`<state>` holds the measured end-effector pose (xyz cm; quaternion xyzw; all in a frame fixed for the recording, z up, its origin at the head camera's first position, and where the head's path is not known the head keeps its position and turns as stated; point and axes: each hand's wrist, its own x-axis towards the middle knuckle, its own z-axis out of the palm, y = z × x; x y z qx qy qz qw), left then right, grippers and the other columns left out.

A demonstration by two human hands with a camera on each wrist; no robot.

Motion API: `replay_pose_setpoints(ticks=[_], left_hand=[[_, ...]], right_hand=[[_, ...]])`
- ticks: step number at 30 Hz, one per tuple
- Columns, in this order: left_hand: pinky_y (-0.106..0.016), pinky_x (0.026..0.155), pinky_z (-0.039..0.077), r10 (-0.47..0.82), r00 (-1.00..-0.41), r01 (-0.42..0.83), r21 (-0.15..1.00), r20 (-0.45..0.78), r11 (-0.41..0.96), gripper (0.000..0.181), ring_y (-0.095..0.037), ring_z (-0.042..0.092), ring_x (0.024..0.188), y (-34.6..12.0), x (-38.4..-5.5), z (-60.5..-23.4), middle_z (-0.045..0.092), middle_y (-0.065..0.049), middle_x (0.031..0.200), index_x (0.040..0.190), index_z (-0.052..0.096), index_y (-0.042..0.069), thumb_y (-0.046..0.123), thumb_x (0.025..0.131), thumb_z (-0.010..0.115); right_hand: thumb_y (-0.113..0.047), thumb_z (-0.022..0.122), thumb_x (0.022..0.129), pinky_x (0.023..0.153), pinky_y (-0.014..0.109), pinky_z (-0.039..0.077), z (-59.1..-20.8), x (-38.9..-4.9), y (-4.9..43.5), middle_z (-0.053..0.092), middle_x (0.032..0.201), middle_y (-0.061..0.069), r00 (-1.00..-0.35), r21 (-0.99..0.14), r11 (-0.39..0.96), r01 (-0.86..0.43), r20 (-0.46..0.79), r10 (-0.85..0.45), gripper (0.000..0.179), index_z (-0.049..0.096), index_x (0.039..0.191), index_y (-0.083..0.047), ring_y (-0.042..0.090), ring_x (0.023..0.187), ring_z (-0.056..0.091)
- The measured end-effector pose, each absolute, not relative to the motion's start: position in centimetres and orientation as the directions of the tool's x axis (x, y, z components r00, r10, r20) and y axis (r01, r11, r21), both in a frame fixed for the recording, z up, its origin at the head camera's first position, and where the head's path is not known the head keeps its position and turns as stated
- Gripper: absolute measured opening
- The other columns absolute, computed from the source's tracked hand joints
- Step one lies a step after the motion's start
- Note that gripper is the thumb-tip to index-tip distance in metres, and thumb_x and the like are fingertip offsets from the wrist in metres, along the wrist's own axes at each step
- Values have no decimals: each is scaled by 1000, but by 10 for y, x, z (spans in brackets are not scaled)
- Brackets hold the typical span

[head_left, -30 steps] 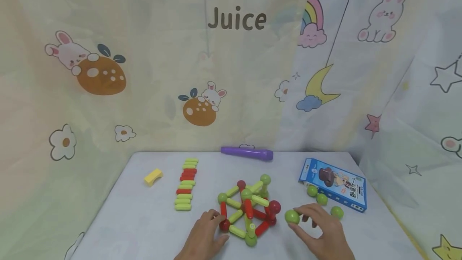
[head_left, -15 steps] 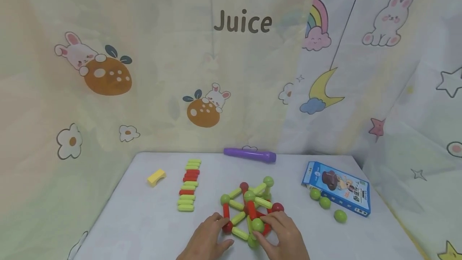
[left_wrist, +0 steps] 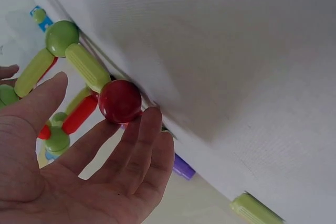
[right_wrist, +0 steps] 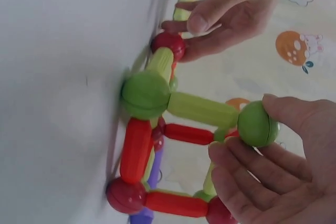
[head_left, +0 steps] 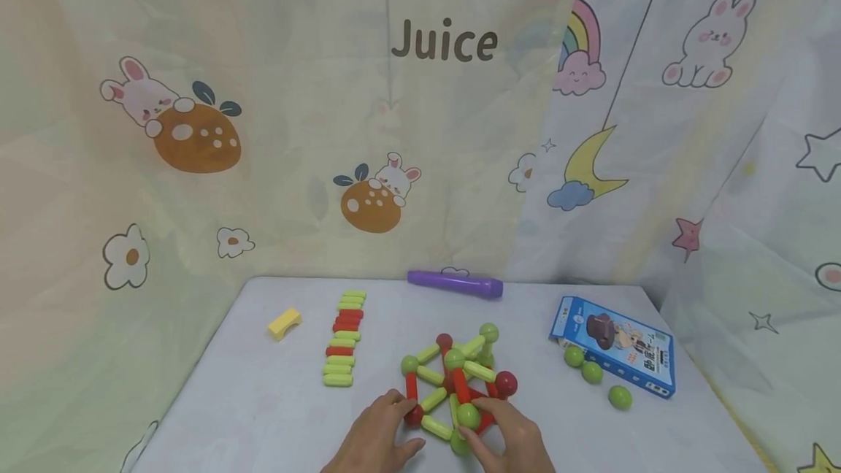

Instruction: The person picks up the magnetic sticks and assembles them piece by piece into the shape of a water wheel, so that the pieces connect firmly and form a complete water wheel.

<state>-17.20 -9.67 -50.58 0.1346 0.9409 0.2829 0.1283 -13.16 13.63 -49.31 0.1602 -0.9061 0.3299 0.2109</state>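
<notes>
A frame of red and yellow-green rods joined by balls (head_left: 430, 400) stands on the table, in front of me. My right hand (head_left: 515, 438) pinches a green ball (head_left: 468, 415) between thumb and fingers at its front. The right wrist view shows that ball (right_wrist: 257, 124) touching the top end of an upright yellow-green rod (right_wrist: 203, 110), whose lower end meets another green ball (right_wrist: 146, 95). At the frame's left front corner, my left hand (head_left: 376, 431) touches a red ball (left_wrist: 120, 101) with its fingertips. Its fingers are loosely extended and its thumb stands apart from the ball.
Several loose rods (head_left: 343, 336) lie in a column left of the frame, beside a yellow arched block (head_left: 285, 323). A purple microphone-shaped stick (head_left: 455, 283) lies at the back. Three green balls (head_left: 593, 372) rest by a blue box (head_left: 620, 341) at right.
My right hand has carried the green ball leftward to the upright rod at the frame's front. The left hand stays at the red ball. The head view has shifted slightly.
</notes>
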Motion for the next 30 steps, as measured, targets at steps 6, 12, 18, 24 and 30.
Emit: replay_pose_setpoints(ticks=[6, 12, 18, 24, 30], left_hand=[[-51, 97, 59, 326, -926, 158, 594, -188, 789, 55, -23, 63, 101, -98, -173, -507, 68, -6, 117, 130, 74, 1, 33, 88, 90], [-51, 97, 59, 326, -925, 146, 609, -196, 780, 54, -23, 63, 101, -98, -174, -509, 67, -5, 116, 130, 74, 2, 32, 89, 90], [-51, 95, 59, 323, -922, 133, 609, -214, 782, 53, -22, 63, 99, -96, -176, -510, 67, -4, 113, 130, 75, 2, 30, 88, 91], [-54, 98, 58, 315, -930, 126, 644, -188, 754, 53, -23, 64, 106, -105, -175, -512, 68, -3, 118, 132, 73, 4, 32, 90, 89], [-59, 103, 55, 90, -996, 85, 606, 22, 791, 47, -30, 62, 119, -142, -182, -501, 67, -10, 133, 133, 71, 9, 26, 92, 88]], right_hand=[[-14, 92, 86, 70, 29, 61, -500, -135, 137, 76, 97, -4, -923, -709, 603, -367, 361, -137, 40, 65, 115, -9, 2, 80, 68], [-18, 88, 91, 71, 27, 58, -501, -139, 141, 73, 104, 1, -962, -786, 554, -274, 217, -168, 43, 60, 121, -4, 3, 83, 62], [-21, 88, 91, 73, 27, 58, -499, -140, 143, 73, 106, 2, -972, -804, 548, -230, 161, -172, 45, 59, 122, -4, 3, 86, 64], [-20, 88, 91, 77, 28, 61, -505, -139, 147, 78, 108, 5, -974, -838, 507, -202, 118, -193, 49, 57, 124, -3, 10, 90, 71], [-26, 86, 94, 73, 24, 54, -518, -152, 153, 71, 101, -5, -969, -801, 581, -145, -5, -249, 37, 69, 119, -5, 6, 83, 59]])
